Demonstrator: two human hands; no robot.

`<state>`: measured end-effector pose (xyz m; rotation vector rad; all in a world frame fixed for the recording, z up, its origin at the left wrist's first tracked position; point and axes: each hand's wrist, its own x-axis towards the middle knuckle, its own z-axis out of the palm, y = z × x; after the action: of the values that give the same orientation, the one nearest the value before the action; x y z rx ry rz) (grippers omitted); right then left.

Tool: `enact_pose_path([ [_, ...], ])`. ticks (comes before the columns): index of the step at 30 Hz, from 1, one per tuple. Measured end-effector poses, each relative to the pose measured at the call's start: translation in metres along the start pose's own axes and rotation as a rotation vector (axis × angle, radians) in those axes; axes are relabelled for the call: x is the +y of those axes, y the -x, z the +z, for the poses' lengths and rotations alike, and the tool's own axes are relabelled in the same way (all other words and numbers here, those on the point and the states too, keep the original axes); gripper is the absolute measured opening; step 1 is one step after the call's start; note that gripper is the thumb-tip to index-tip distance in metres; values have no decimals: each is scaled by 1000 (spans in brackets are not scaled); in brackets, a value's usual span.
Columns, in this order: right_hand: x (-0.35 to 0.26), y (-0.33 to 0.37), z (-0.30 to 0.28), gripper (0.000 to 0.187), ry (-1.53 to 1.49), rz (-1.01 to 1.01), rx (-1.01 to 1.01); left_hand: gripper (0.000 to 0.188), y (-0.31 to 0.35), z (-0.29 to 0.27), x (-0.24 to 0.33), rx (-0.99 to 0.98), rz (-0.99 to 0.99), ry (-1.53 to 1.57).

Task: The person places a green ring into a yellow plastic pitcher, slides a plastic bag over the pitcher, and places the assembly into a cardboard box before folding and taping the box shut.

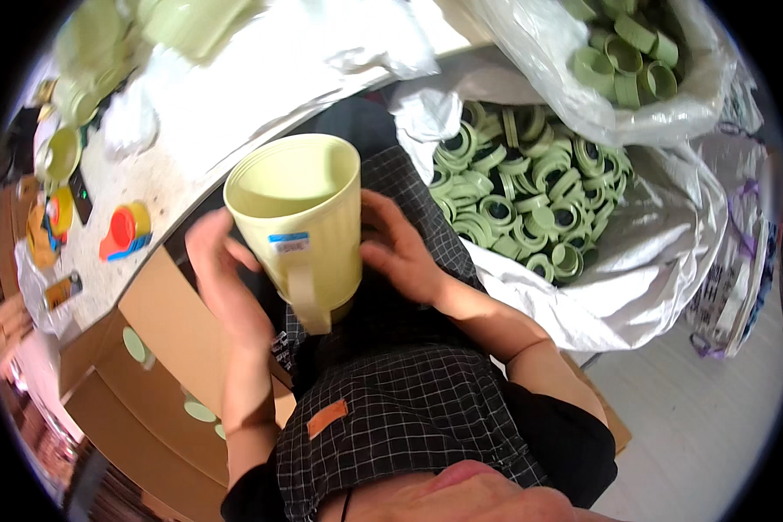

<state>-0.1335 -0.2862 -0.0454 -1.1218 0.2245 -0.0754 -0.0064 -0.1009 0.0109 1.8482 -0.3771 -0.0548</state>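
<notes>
Above my lap is a pale green plastic pitcher [335, 226], its open mouth tilted toward the far left and its handle facing me. A small blue-and-white label is stuck on its wall above the handle. Against the pitcher's right side, my right hand [400, 248] grips it; the fingertips are partly hidden behind the wall. My left hand [222, 270] is at the other side, slightly blurred, with thumb and fingers apart. A fingertip comes close to the pitcher; whether it touches cannot be told.
An open cardboard box [130, 400] with pale green pieces stands at left. On the table [170, 191] are orange-and-blue tape dispensers [126, 230] and more green pitchers [191, 26]. At right, a white sack [600, 300] holds green ring-shaped lids [531, 191]; a clear bag [548, 52] holds green rings.
</notes>
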Motion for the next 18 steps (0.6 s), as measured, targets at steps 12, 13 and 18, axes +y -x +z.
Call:
enact_pose_path([
  [12, 172, 67, -318, 71, 1171, 879, 855, 59, 35, -31, 4, -236, -464, -40],
  [13, 214, 107, -339, 74, 1245, 976, 938, 63, 27, -26, 3, -333, -427, -54],
  [18, 218, 94, -305, 63, 1124, 1030, 566, 67, 37, -13, -5, -270, -333, -94],
])
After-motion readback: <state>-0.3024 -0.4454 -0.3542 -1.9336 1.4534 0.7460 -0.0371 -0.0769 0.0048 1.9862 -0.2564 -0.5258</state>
